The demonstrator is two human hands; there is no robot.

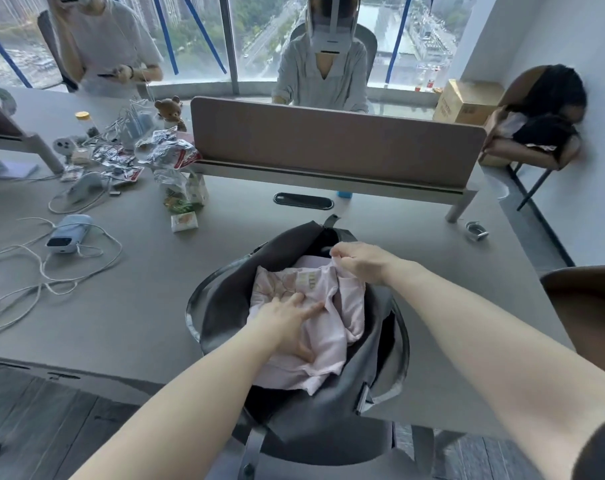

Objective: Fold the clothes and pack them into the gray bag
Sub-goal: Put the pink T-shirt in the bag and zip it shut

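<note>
A: Head view: the matte gray desk (128, 306) carries the gray bag (315, 410), soft fabric, its rounded mouth gaping at the near edge; the bag's bottom hangs past the edge, cut off by a chair.

B: And the clothes?

A: A crumpled pale pink garment (315, 351) lies inside the opening, its print hard to read. The left hand (287, 323) presses flat on it, fingers straight. The right hand (361, 259) pinches its far edge; those fingertips are hidden.
</note>
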